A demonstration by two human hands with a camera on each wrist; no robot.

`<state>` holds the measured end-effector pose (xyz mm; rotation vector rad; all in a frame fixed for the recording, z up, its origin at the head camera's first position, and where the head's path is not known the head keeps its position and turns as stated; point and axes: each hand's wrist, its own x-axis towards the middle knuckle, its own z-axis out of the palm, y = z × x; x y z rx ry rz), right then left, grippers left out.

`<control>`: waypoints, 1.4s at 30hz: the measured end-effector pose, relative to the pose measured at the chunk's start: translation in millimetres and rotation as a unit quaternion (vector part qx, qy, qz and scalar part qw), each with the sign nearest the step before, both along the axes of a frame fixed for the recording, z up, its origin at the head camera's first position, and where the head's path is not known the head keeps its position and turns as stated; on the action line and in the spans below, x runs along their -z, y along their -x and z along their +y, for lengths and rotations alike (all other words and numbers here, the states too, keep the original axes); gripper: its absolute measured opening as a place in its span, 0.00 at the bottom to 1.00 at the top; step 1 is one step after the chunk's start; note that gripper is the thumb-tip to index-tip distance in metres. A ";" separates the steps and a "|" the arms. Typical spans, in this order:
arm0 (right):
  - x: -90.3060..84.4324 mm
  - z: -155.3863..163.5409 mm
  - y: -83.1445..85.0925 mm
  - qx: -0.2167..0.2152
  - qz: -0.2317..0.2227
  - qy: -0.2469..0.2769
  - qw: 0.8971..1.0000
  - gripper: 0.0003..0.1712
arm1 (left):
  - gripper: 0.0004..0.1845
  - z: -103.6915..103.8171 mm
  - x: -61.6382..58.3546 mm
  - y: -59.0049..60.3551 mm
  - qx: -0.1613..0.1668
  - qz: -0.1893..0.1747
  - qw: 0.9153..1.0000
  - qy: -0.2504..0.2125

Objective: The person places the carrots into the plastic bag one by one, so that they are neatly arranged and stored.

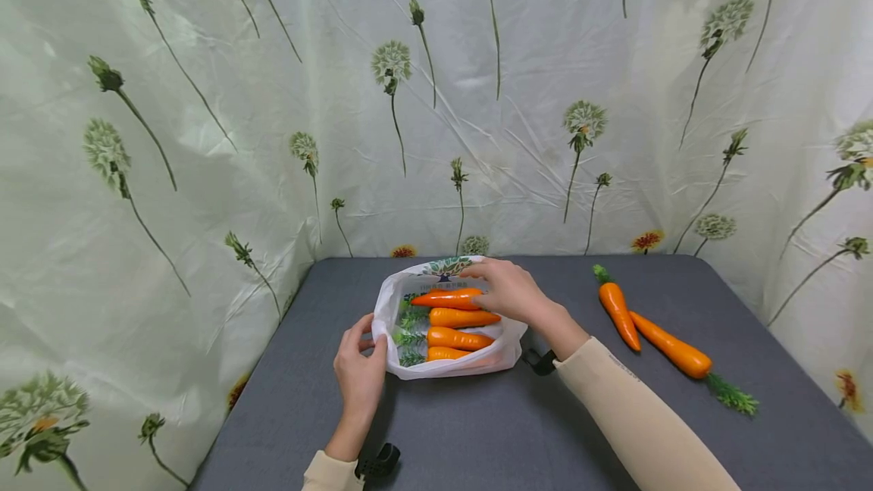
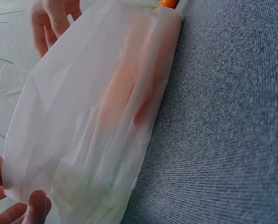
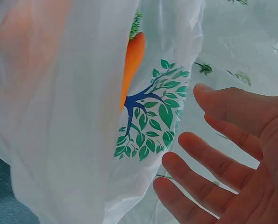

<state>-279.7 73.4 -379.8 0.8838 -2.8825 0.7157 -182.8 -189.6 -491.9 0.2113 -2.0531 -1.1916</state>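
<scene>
A white plastic bag (image 1: 446,366) lies open on the grey table (image 1: 477,438) with several orange carrots (image 1: 457,338) side by side in it. My left hand (image 1: 368,332) grips the bag's left rim, thumb on the plastic; the left wrist view shows fingertips (image 2: 31,210) at the corner of the bag (image 2: 92,116). My right hand (image 1: 487,283) hovers over the bag's far right side, just above the top carrot (image 1: 446,298). In the right wrist view that hand (image 3: 185,140) has its fingers spread, holding nothing, beside the bag's green tree print (image 3: 148,112).
Two more carrots (image 1: 617,313) (image 1: 671,351) lie loose on the table to the right of the bag, leafy ends pointing opposite ways. A flower-printed curtain (image 1: 204,135) walls in the table at the back and on both sides.
</scene>
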 end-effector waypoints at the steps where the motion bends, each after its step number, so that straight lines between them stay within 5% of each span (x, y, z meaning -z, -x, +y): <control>1: 0.2 2.5 -1.8 0.002 -0.002 0.007 1.000 0.26 | 0.21 -0.1 0.1 0.0 0.000 0.001 1.000 0.001; 17: 14.6 56.7 -23.1 0.057 0.014 0.071 0.996 0.29 | 0.21 -0.8 1.3 -1.3 0.001 -0.008 1.000 0.001; 28: 27.3 101.2 -17.6 0.097 0.007 0.112 0.989 0.29 | 0.20 -3.9 0.5 -0.6 0.002 -0.006 1.000 0.005; 42: 26.9 176.6 -8.2 0.106 -0.011 0.044 0.993 0.31 | 0.20 -1.5 -0.3 1.7 0.002 -0.008 1.000 0.003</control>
